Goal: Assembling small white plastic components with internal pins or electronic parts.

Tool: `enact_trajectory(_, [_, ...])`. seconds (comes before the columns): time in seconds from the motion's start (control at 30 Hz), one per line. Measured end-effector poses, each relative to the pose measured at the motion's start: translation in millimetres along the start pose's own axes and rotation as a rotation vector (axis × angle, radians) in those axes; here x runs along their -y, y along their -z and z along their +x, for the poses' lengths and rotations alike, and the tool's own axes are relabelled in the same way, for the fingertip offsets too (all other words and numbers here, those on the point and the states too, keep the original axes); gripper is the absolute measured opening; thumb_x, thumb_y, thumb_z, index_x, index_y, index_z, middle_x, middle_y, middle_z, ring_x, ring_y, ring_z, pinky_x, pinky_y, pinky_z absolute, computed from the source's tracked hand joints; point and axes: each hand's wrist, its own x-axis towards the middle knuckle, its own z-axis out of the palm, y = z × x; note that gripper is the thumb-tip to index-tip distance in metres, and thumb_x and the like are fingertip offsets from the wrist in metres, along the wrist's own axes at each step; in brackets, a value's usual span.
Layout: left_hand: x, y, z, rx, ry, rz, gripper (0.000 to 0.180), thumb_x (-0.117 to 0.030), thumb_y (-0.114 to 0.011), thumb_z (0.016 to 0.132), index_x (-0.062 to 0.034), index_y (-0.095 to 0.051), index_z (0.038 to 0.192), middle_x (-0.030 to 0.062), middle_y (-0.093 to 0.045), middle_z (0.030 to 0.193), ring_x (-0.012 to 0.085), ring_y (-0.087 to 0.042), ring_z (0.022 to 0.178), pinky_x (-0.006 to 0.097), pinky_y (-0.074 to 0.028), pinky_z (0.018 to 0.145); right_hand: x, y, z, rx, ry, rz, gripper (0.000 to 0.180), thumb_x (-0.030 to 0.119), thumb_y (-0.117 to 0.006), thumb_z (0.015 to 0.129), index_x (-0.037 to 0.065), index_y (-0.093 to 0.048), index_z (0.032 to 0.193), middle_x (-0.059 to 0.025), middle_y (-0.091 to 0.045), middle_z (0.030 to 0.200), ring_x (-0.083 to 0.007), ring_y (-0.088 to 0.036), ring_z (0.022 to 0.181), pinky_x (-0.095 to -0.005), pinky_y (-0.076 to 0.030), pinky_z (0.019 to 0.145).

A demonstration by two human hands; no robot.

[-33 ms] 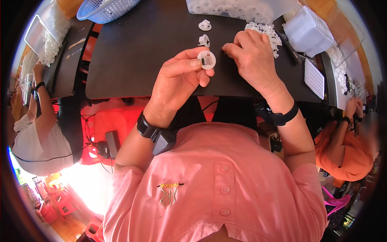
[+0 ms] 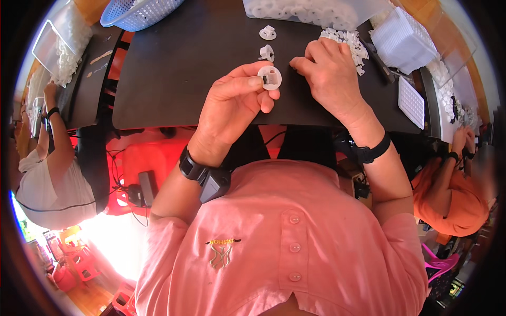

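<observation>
My left hand (image 2: 227, 102) pinches a round white plastic part (image 2: 272, 79) between thumb and fingers, over the near half of the dark table. Its flat disc side faces up and has a squarish recess in the middle. To its right, my right hand (image 2: 334, 79) is closed, fingers curled down close to the tabletop; what its fingertips hold, if anything, is hidden. Just beyond my left fingers lies a similar white part (image 2: 266, 52) on its side. Farther back sits another white part (image 2: 268, 32), disc down.
Small white pieces (image 2: 354, 46) lie heaped beyond my right hand. A clear bin (image 2: 316, 11) of white rings and a blue basket (image 2: 139, 16) stand at the back. Stacked trays (image 2: 403, 39) and a flat white tray (image 2: 411, 102) are at right. Co-workers sit on both sides.
</observation>
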Motion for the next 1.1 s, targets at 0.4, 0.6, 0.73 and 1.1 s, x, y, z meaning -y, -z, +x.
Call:
enact_trajectory(0.4, [-1,-4,5,-0.079,-0.111,0.049,0.029,-0.007,-0.06,0.094,0.0068,-0.06,0.12,0.0155,-0.067,0.106,0.027,-0.066,0.094,0.035,-0.053,0.079,15,22,5,0.008,-0.071,0.245,0.009,0.005,-0.066,0.079,0.012,-0.062,0.083,-0.0038,-0.057,0.087,-0.0249,-0.057,0.089,-0.0377,-0.041,0.08])
enact_trajectory(0.6, [4,-19,21,-0.183,-0.152,0.013,0.031,-0.01,-0.061,0.094,0.0028,-0.059,0.123,0.0139,-0.067,0.108,0.0296,-0.065,0.101,0.04,-0.053,0.09,71,44,12,0.261,-0.404,1.285,0.008,0.001,-0.066,0.09,0.002,-0.059,0.092,-0.0051,-0.057,0.079,-0.0156,-0.058,0.071,-0.0272,-0.046,0.067])
enact_trajectory(0.73, [3,-29,18,-0.214,-0.109,-0.004,0.031,-0.011,-0.062,0.094,0.0022,-0.058,0.122,0.0136,-0.066,0.107,0.0281,-0.065,0.1,0.039,-0.054,0.089,87,32,9,0.173,-0.517,1.348,0.008,0.001,-0.068,0.09,0.003,-0.061,0.093,-0.0052,-0.061,0.079,-0.0153,-0.059,0.07,-0.0275,-0.046,0.065])
enact_trajectory(1.1, [9,-25,19,-0.201,-0.073,-0.108,0.029,-0.014,-0.063,0.097,0.0002,-0.058,0.122,0.0132,-0.066,0.106,0.0256,-0.065,0.095,0.037,-0.055,0.084,92,22,4,-0.217,-0.064,0.766,0.025,-0.002,-0.074,0.073,0.006,-0.067,0.096,-0.0047,-0.058,0.078,-0.0229,-0.057,0.062,-0.0344,-0.046,0.054])
